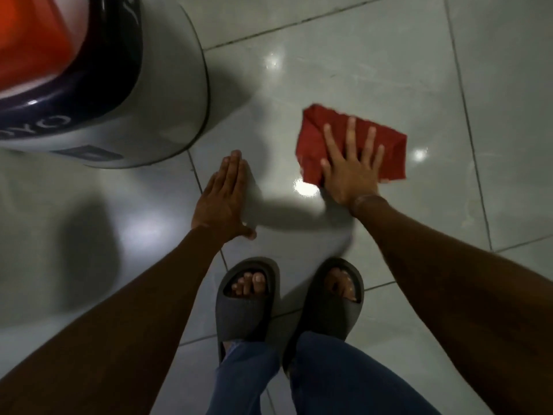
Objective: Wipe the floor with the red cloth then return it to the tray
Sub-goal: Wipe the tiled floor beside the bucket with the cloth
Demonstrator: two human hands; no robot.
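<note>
Fingers (350,136) of the right hand (351,172) lie spread and flat, pressing the red cloth (380,145) onto the floor (374,70) just beyond the person's sandals (248,298). Left hand (223,196) rests open on the tile, holding nothing, beside a grey appliance (167,94). Crumpled, the cloth looks soft and light; it should slide easily on glossy tile and lift by pinching any bunched fold. No tray is visible.

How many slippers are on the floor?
2. One dark slipper is on the person's left foot, below the left hand. The other slipper is on the right foot beside it. No others show; the frame may hide more.
</note>
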